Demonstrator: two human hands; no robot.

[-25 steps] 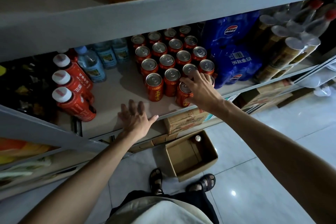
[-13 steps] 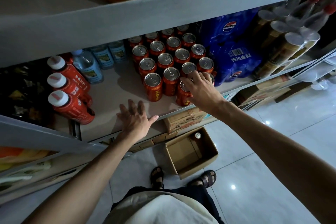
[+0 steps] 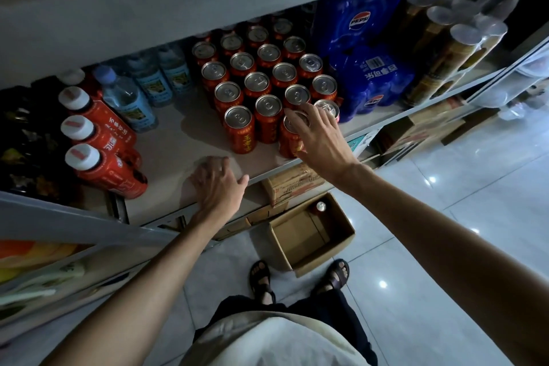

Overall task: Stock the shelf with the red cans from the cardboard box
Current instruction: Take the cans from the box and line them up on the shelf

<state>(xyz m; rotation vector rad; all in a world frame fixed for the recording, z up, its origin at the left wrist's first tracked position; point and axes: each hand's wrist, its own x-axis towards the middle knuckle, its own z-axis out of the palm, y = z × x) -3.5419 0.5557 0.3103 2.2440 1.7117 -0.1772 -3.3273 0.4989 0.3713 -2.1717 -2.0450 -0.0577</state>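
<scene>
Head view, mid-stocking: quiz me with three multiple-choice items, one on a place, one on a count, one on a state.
1. Where is the cardboard box?
A. On the floor below the shelf
B. On the shelf beside the drinks
C. On the top shelf

2. How many cans stand inside the box?
A. None
B. One
C. Four

3. What is the right hand doing?
A. Hanging idle at the side
B. Gripping the front can on the shelf from above
C. Lifting a blue pack

Answers:
1 A: the box sits open on the floor, lower than the shelf edge.
2 B: a single red can stands in its far corner.
3 B: its fingers curl over the front can's top.
</scene>
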